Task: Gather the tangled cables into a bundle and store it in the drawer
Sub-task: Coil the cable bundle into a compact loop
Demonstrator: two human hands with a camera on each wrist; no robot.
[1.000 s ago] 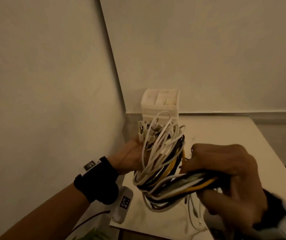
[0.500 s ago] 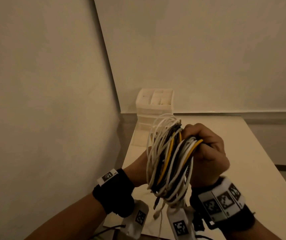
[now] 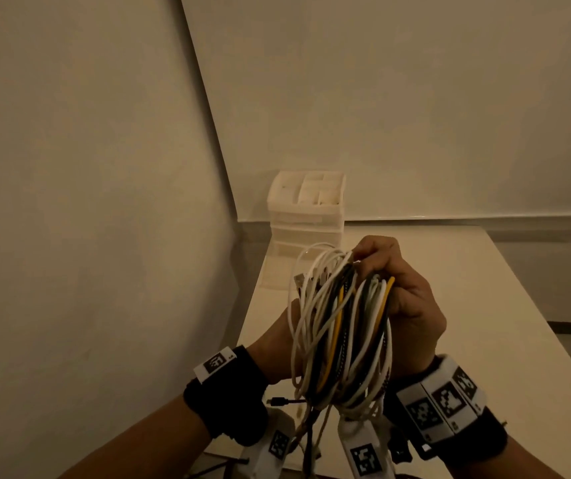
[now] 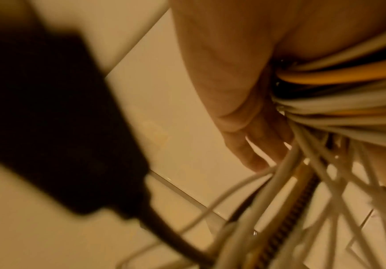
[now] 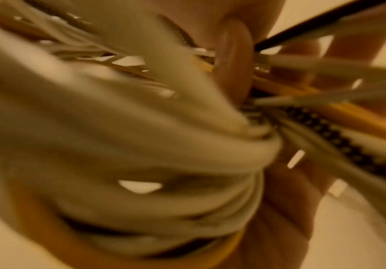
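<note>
Head view: cable bundle (image 3: 339, 326) (both hands)

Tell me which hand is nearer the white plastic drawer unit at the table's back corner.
Right. The right hand grips the cable bundle at its top, just below the white plastic drawer unit; the left hand holds lower, farther back.

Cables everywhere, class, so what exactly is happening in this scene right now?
A person holds a bundle of cables upright between both hands above a white table. The right hand grips the looped top of the bundle; the left hand holds it from behind. Loose cable ends dangle below. A small white drawer unit stands at the table's far corner; the bundle is not stored yet.
</note>
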